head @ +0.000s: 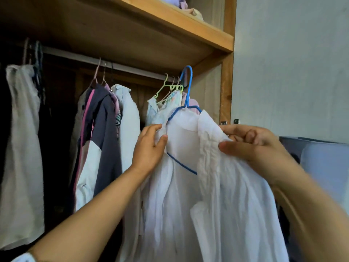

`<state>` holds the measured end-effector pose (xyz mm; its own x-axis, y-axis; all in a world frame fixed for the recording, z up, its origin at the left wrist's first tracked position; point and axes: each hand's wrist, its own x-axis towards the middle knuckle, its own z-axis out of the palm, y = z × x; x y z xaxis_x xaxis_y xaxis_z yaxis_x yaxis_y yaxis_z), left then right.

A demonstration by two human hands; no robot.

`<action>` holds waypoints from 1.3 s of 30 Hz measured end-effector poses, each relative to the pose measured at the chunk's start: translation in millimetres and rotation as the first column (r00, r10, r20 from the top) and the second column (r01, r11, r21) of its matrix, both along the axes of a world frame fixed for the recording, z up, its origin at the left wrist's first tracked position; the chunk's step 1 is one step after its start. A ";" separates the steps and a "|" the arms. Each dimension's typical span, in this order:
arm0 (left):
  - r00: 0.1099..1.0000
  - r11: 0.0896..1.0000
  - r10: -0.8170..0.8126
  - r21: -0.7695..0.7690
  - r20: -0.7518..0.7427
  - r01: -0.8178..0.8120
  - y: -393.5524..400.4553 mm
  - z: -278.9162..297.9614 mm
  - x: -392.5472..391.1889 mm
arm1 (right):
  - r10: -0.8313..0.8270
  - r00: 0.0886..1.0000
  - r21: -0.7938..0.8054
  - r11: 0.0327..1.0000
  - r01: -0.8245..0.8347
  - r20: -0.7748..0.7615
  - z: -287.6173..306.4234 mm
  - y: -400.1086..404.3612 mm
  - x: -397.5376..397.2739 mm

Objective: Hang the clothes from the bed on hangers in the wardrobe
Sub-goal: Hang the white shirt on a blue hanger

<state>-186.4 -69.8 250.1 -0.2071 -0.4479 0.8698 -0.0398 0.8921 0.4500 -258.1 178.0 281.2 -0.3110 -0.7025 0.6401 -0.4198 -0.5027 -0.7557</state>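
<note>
Both hands pinched the white shirt [188,186]: left hand [149,148] at the left shoulder, right hand [253,142] on the front edge; the blue hanger [186,91] hook stood above, nearer the left hand, beside the rail [132,69].

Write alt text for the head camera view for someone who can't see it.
Two hands hold a white shirt on a blue hanger in front of a wooden wardrobe: the left hand pinches its left shoulder, the right hand grips its front edge. The hanger's hook is up by the rail, where other clothes hang.
</note>
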 end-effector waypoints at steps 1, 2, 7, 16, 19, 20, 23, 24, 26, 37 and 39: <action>0.999 0.998 0.042 -0.044 0.011 -0.042 -11.8 8.9 2.8 | -0.012 1.000 -0.004 1.000 0.012 -0.003 5.7 -14.2 -1.7; 0.996 0.991 0.089 -0.100 0.015 -0.087 -27.0 21.3 6.7 | -0.015 1.000 -0.013 1.000 0.014 -0.007 12.8 -33.2 -3.7; 0.974 0.934 0.223 -0.292 0.030 -0.205 -85.6 71.3 26.5 | -0.037 0.999 -0.060 0.998 0.036 -0.010 43.4 -120.2 -8.8; 0.826 0.714 0.545 -0.596 0.141 -0.369 -144.1 102.4 39.6 | -0.088 0.988 -0.101 0.992 0.076 -0.129 88.1 -253.8 -21.7; 0.889 0.766 0.457 -0.515 0.014 -0.385 -150.2 111.3 46.9 | -0.053 0.986 -0.104 0.994 0.037 -0.156 100.9 -289.7 -24.0; 0.895 0.776 0.445 -0.494 -0.009 -0.391 -152.4 114.1 48.6 | -0.047 0.985 -0.102 0.994 0.030 -0.164 104.4 -299.1 -24.4; 0.898 0.756 0.438 -0.524 -0.039 -0.392 -161.4 120.4 50.7 | -0.053 0.980 -0.123 0.992 0.030 -0.190 115.3 -325.0 -25.2; 0.904 0.760 0.426 -0.526 -0.041 -0.382 -163.9 122.1 52.1 | -0.050 0.979 -0.118 0.993 0.026 -0.200 119.0 -333.3 -24.7; 0.918 0.778 0.393 -0.512 -0.053 -0.363 -166.8 123.2 54.2 | -0.046 0.976 -0.107 0.994 0.023 -0.212 126.9 -350.0 -25.4; 0.927 0.824 0.371 -0.441 -0.052 -0.355 -175.2 118.2 63.3 | -0.081 0.951 -0.056 0.996 0.067 -0.297 141.0 -406.2 -13.0; 0.932 0.830 0.358 -0.439 -0.052 -0.344 -176.8 115.8 65.2 | -0.100 0.945 -0.052 0.995 0.089 -0.312 139.6 -410.9 -10.4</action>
